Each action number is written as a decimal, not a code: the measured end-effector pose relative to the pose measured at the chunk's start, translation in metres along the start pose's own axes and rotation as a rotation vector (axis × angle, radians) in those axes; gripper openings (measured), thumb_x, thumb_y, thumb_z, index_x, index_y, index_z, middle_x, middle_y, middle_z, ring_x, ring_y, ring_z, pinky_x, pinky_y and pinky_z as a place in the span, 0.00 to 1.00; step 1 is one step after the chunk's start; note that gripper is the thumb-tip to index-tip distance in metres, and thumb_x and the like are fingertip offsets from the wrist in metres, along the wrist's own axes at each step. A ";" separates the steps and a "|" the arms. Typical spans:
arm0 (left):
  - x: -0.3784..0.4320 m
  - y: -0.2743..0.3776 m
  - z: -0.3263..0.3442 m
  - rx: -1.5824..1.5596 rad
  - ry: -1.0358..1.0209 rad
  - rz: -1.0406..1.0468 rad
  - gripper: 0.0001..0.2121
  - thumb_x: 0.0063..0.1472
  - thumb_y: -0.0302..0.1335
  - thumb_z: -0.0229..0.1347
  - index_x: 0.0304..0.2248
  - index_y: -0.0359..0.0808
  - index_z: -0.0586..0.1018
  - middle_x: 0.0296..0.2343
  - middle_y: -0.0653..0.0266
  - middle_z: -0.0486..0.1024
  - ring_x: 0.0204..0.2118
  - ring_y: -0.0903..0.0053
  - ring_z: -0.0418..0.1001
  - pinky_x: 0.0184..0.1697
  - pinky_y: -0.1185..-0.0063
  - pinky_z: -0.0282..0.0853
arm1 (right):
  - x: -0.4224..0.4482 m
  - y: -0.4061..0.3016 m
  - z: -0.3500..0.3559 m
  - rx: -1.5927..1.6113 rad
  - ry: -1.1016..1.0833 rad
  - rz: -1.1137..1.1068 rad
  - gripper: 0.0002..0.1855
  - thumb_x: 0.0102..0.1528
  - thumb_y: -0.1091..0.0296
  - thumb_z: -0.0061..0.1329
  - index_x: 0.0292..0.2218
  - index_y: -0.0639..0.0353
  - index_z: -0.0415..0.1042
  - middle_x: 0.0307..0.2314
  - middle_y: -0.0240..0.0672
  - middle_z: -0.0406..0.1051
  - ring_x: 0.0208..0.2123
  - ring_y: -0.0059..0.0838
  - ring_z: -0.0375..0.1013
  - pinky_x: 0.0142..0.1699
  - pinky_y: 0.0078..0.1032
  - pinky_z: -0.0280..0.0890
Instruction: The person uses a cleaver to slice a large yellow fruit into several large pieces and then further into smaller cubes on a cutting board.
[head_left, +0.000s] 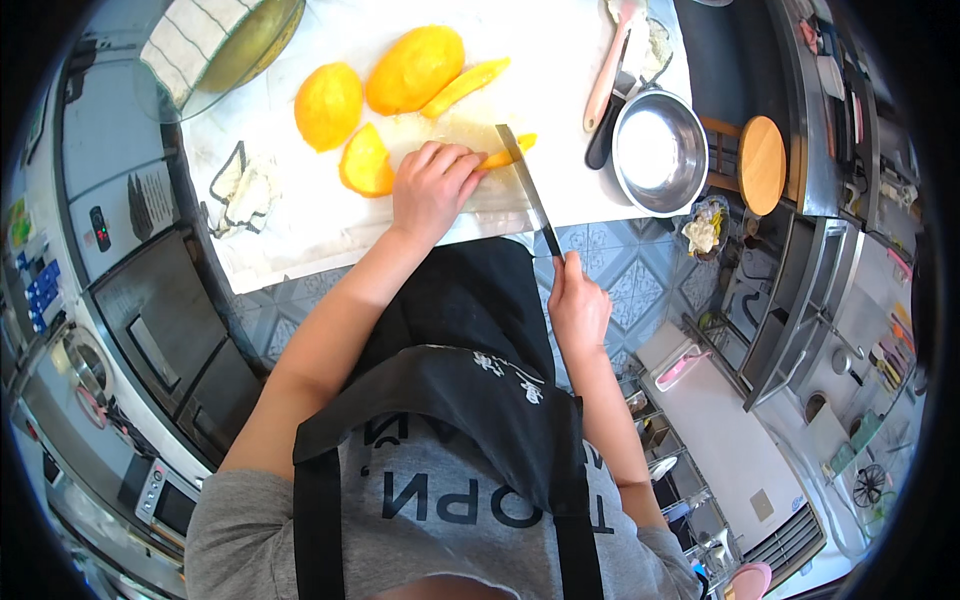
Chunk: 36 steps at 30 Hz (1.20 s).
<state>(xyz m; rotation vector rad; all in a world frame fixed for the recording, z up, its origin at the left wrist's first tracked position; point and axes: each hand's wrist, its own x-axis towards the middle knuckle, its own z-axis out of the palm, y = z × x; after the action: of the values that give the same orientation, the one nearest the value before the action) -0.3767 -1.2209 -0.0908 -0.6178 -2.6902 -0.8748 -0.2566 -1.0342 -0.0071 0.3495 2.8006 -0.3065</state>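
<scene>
In my right hand (579, 304) is the dark handle of a long kitchen knife (531, 187). Its blade lies across a narrow strip of yellow-orange fruit (498, 160), which looks like mango. My left hand (439, 184) presses the strip's left end with bunched fingers, close beside the blade. Left of that hand rests a cut piece of the same fruit (366, 163). Two larger peeled pieces, one round (328, 106) and one oval (416, 69), lie farther back. A long slice (466, 86) sits beside the oval one. A pale cutting board (491, 201) shows faintly under my hands.
A steel pot (660, 154) stands at the table's right edge, beside a pink-handled spatula (606, 79) and a black handle (604, 135). Crumpled cloth (247, 187) lies at left, below a cloth-draped glass bowl (251, 45). A round wooden stool (762, 165) and scrap bag (703, 229) are at right.
</scene>
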 end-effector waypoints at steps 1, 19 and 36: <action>0.000 -0.001 0.001 0.012 -0.035 -0.012 0.09 0.46 0.31 0.61 0.30 0.44 0.79 0.27 0.75 0.73 0.33 0.77 0.71 0.34 0.79 0.65 | 0.001 0.001 0.000 0.010 0.027 -0.010 0.09 0.60 0.61 0.42 0.30 0.56 0.63 0.16 0.44 0.70 0.18 0.51 0.70 0.22 0.44 0.63; -0.011 -0.009 -0.014 -0.024 -0.028 -0.070 0.09 0.45 0.29 0.63 0.29 0.41 0.80 0.28 0.72 0.75 0.33 0.75 0.72 0.35 0.79 0.68 | -0.011 -0.010 0.003 0.049 0.083 -0.035 0.09 0.59 0.63 0.44 0.28 0.57 0.64 0.16 0.42 0.71 0.18 0.48 0.70 0.22 0.41 0.64; -0.024 -0.017 -0.021 0.053 0.014 -0.023 0.07 0.46 0.32 0.62 0.25 0.42 0.78 0.25 0.74 0.73 0.31 0.77 0.70 0.32 0.79 0.65 | -0.030 -0.021 0.002 0.132 0.080 -0.080 0.08 0.59 0.64 0.43 0.31 0.57 0.63 0.16 0.44 0.70 0.18 0.50 0.70 0.22 0.42 0.63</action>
<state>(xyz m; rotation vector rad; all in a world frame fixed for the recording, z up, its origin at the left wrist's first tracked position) -0.3618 -1.2534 -0.0913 -0.5687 -2.7037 -0.8078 -0.2341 -1.0608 0.0041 0.2859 2.8854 -0.5086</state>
